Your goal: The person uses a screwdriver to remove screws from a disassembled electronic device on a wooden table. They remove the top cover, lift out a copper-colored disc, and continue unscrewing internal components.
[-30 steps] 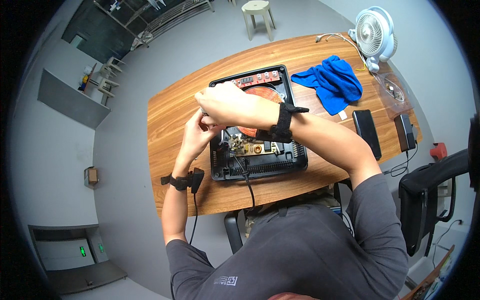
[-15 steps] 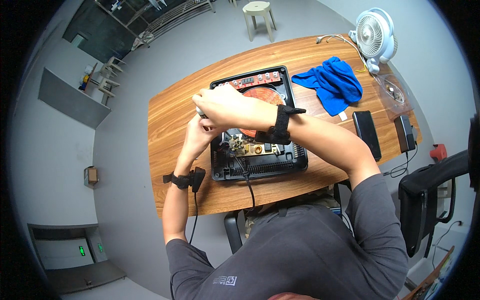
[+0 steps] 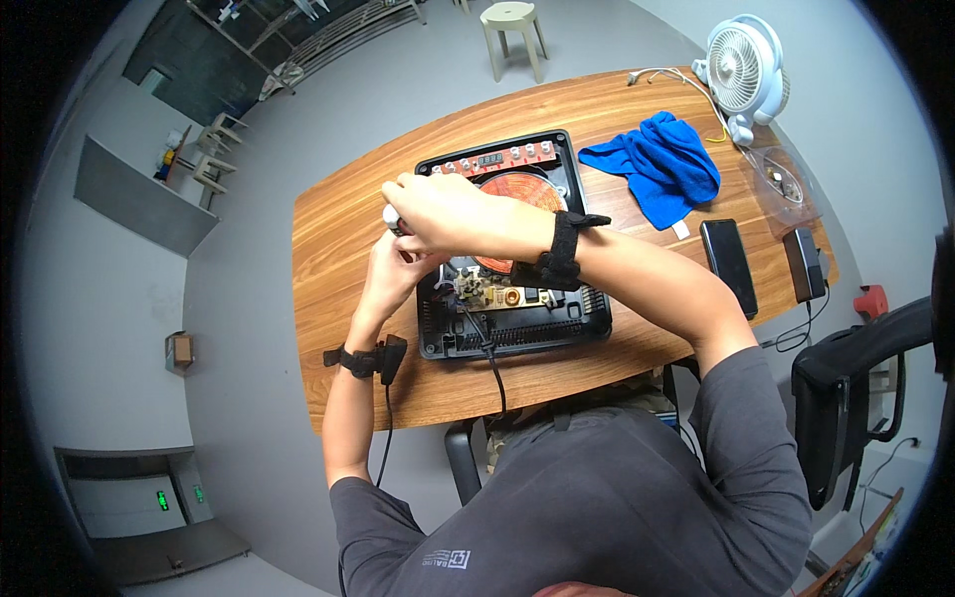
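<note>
The person's right hand point(image 3: 438, 211) is closed around a small dark cylindrical item with a white rounded end point(image 3: 392, 216), which pokes out on the left side of the fist; its lower part is hidden. The left hand point(image 3: 396, 269) sits just below, thumb and fingers drawn in close under the right, but whether they pinch anything cannot be told. Both hands are at the left side of an open black plastic housing point(image 3: 542, 333) lying flat on the brown wood-grain table point(image 3: 343, 249), and the right forearm crosses above a round orange-red wound coil point(image 3: 519, 186). Inside the housing, a red strip-shaped circuit board point(image 3: 522, 155) lies along the far edge, and a tan circuit board crowded with parts point(image 3: 487, 291) lies nearer the body, beside a black cable point(image 3: 497, 373) that runs out over the near edge. For good handling here, a firm but light grip seems best, with the left fingers steadying from below and the item kept well controlled above the exposed parts. The right wrist, wrapped in a black fabric strap point(image 3: 564, 244), would do well to stay raised, so that neither strap nor forearm drags on the coil.
</note>
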Motion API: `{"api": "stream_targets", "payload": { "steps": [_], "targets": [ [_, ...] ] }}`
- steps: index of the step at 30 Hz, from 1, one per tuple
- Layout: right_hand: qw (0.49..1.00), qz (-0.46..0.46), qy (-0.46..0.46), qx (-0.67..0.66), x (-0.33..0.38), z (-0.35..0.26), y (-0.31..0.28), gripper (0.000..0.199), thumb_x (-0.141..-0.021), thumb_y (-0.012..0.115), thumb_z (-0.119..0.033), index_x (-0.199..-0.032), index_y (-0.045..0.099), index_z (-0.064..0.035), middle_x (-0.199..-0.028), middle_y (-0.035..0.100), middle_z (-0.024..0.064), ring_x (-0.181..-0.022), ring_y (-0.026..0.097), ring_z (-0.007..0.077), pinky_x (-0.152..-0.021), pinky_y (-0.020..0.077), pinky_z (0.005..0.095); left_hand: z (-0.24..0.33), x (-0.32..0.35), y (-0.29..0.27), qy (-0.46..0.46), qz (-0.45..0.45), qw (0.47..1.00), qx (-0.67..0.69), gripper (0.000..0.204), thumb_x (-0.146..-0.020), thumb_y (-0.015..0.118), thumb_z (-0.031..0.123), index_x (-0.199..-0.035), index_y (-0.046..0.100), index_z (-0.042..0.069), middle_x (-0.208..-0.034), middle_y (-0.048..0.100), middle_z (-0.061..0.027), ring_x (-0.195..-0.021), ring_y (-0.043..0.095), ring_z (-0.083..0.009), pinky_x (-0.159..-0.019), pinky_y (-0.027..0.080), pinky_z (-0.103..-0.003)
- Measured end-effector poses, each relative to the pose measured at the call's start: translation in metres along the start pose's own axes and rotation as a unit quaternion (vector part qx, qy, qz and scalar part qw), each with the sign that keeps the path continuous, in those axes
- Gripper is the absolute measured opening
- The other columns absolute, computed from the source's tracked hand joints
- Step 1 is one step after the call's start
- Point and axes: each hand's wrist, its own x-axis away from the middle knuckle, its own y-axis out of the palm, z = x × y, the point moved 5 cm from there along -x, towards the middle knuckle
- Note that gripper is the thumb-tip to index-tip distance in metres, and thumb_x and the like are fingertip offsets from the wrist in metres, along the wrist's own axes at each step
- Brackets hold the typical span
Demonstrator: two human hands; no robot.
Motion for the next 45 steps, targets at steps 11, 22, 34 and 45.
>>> {"api": "stream_targets", "payload": {
  "steps": [11, 22, 34, 45],
  "targets": [
    [0.999, 0.033, 0.003, -0.044, 0.004, 0.001, 0.010, 0.052, -0.078, 0.081, -0.029, -0.106, 0.054, 0.0050, -0.105, 0.065, 0.0268, -0.090, 0.070, 0.0443, -0.076, 0.0583, 0.0496, -0.001, 0.004, 0.000, 0.047, 0.051, 0.998, 0.010, 0.027, -0.084, 0.078, 0.007, -0.104, 0.063, -0.002, -0.090, 0.070, -0.0073, -0.081, 0.063, -0.0107, -0.074, 0.053, -0.029],
    [0.990, 0.071, -0.016, -0.118, 0.009, 0.003, 0.010, 0.042, -0.079, 0.077, -0.013, -0.104, 0.050, 0.0076, -0.098, 0.062, 0.0264, -0.096, 0.065, 0.0440, -0.084, 0.0542, 0.0472, -0.015, 0.004, -0.003, 0.016, 0.027, 0.996, 0.083, 0.028, -0.087, 0.076, 0.005, -0.111, 0.064, -0.003, -0.095, 0.070, -0.0041, -0.083, 0.064, -0.0103, -0.074, 0.054, -0.028],
    [0.989, -0.025, 0.039, -0.138, 0.009, -0.001, 0.002, 0.047, -0.079, 0.077, -0.013, -0.112, 0.050, 0.0062, -0.107, 0.065, 0.0262, -0.107, 0.065, 0.0438, -0.089, 0.0546, 0.0482, -0.012, 0.007, -0.006, 0.036, 0.001, 0.997, 0.074, 0.025, -0.091, 0.075, 0.009, -0.110, 0.063, -0.003, -0.096, 0.069, -0.0012, -0.085, 0.062, -0.0079, -0.074, 0.052, -0.027],
    [0.985, 0.078, -0.020, -0.153, 0.009, 0.004, 0.005, 0.039, -0.083, 0.078, -0.014, -0.101, 0.049, 0.0043, -0.095, 0.063, 0.0249, -0.094, 0.064, 0.0444, -0.080, 0.0531, 0.0474, 0.003, 0.006, -0.006, 0.035, 0.020, 0.997, 0.064, 0.019, -0.091, 0.075, 0.007, -0.106, 0.066, -0.001, -0.090, 0.068, -0.0003, -0.079, 0.060, -0.0067, -0.071, 0.051, -0.026]
  ]
}}
